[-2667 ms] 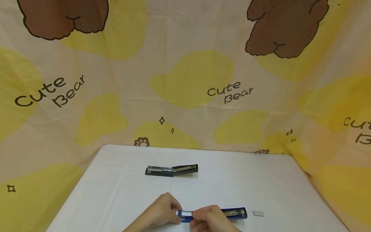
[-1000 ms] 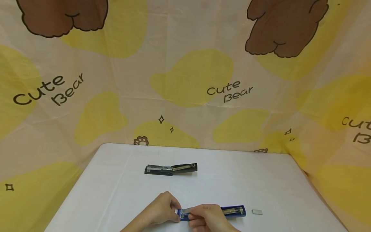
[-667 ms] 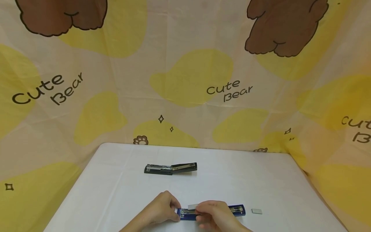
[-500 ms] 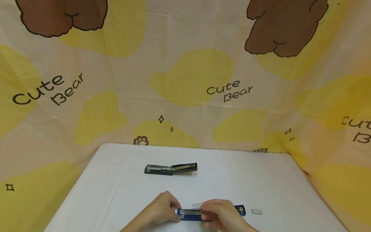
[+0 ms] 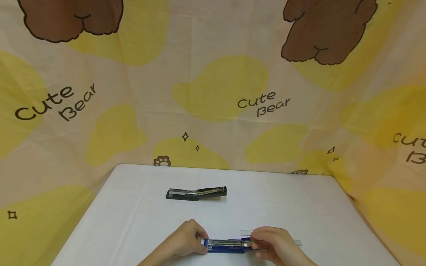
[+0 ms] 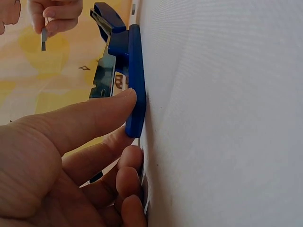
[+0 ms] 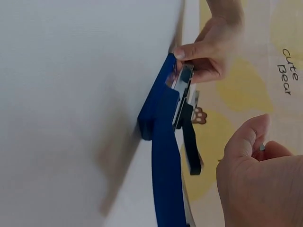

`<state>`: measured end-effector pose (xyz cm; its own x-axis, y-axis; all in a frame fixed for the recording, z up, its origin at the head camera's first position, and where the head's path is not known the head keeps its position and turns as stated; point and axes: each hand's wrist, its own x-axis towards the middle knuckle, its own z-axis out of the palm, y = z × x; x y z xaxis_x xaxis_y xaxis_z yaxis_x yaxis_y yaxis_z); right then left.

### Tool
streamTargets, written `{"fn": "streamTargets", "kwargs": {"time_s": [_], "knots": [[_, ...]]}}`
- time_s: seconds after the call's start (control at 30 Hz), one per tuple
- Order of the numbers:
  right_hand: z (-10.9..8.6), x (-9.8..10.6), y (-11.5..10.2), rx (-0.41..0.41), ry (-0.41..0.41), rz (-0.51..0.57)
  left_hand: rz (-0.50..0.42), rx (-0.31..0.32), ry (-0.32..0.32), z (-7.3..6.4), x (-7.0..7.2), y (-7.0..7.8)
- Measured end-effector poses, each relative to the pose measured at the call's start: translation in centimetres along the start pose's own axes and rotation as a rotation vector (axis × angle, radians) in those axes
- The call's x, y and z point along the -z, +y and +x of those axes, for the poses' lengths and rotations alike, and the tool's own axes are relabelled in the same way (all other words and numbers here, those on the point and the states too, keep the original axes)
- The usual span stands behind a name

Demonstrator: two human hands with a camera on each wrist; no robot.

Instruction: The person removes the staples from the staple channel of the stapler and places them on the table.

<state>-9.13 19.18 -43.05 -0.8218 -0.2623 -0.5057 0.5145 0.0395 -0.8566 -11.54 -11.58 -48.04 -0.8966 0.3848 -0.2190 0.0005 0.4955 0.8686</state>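
Note:
A blue stapler (image 5: pixel 224 248) lies opened out on the table, its metal magazine showing. My left hand (image 5: pixel 188 239) grips its left end between thumb and fingers; in the left wrist view the thumb (image 6: pixel 111 106) presses on the blue base (image 6: pixel 137 80). My right hand (image 5: pixel 277 244) is raised over the stapler's right half and pinches a silver strip of staples (image 5: pixel 246 232), held above the stapler. In the left wrist view that strip (image 6: pixel 43 40) sticks out from the fingertips. The right hand covers much of the stapler's lifted arm in the head view.
Farther back lies a black stapler (image 5: pixel 182 195), also opened out. Another small grey strip (image 5: pixel 299 242) rests on the white table (image 5: pixel 149 214), partly hidden behind my right hand. A printed cloth (image 5: pixel 213 92) hangs behind the table.
The right hand has lifted the strip of staples out of the blue stapler's magazine and carried it up and to the right. The left hand keeps its grip on the stapler's end.

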Motion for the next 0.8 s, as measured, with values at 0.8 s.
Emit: {"fn": "streamTargets", "kwargs": {"time_s": [0.8], "knots": [[-1.9,6.8,1.1,-0.049,0.017,-0.001,0.002,0.037,0.0,-0.2,0.0,-0.3]]}}
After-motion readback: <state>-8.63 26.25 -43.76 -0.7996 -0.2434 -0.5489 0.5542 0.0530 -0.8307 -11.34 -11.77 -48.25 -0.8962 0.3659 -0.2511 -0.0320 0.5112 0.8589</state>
